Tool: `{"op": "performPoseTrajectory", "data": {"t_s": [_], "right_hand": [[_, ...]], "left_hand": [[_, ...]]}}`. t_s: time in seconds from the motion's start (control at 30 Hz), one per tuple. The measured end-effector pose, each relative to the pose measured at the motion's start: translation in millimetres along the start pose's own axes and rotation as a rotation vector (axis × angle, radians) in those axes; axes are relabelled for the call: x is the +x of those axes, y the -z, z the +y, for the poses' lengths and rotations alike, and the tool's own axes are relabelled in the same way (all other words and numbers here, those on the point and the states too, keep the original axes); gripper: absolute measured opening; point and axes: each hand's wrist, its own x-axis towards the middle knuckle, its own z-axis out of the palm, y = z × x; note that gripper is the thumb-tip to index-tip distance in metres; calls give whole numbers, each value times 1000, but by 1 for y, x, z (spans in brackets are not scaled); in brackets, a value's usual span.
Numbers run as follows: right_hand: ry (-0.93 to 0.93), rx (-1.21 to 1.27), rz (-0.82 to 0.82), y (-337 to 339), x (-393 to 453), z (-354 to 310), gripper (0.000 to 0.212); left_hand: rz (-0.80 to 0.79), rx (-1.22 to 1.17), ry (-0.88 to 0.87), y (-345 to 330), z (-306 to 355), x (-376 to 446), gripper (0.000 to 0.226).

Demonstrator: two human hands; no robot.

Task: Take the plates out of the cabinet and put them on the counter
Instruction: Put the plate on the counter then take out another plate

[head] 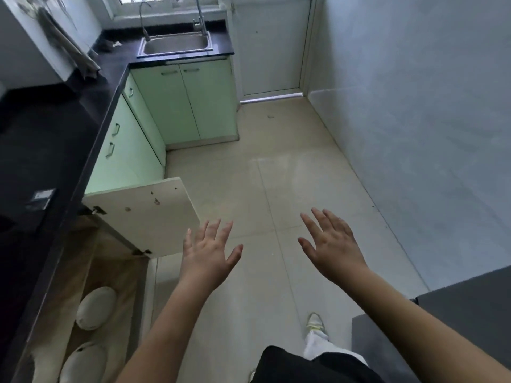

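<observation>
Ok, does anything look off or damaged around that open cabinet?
Slightly. The open cabinet door shows brownish spots and stains on its inner face. A small dark mark sits on the floor near the far door. The plates look intact.

Domestic kitchen, small and L-shaped. Fittings: black worktop (41, 150) along the left wall and far end; stainless sink (177, 45) with two tall taps beneath a window (143, 0); pale green base cabinets (182, 100) with metal handles, one door (146, 217) standing open on white plates (95, 308). Finishes: beige tiled floor (276, 189), plain pale walls, white door (272, 48) at far end.
</observation>
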Motion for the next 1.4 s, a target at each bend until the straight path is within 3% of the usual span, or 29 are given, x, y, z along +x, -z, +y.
{"op": "performPoseTrajectory", "data": {"t_s": [0.33, 0.6, 0.97, 1.1, 1.4], "right_hand": [[357, 28, -14, 8, 155, -6, 60], [708, 67, -69, 3, 227, -84, 62], [1232, 57, -72, -3, 207, -277, 61], [1387, 42, -63, -7, 197, -325, 59], [1690, 33, -218, -44, 186, -413, 59]], "left_hand": [[37, -48, 387, 21, -16, 57, 65], [86, -5, 725, 28, -48, 2, 73], [164, -14, 1134, 22, -121, -103, 66], [194, -60, 1222, 18, -135, -124, 64], [241, -118, 1467, -8, -154, -138, 73]]}}
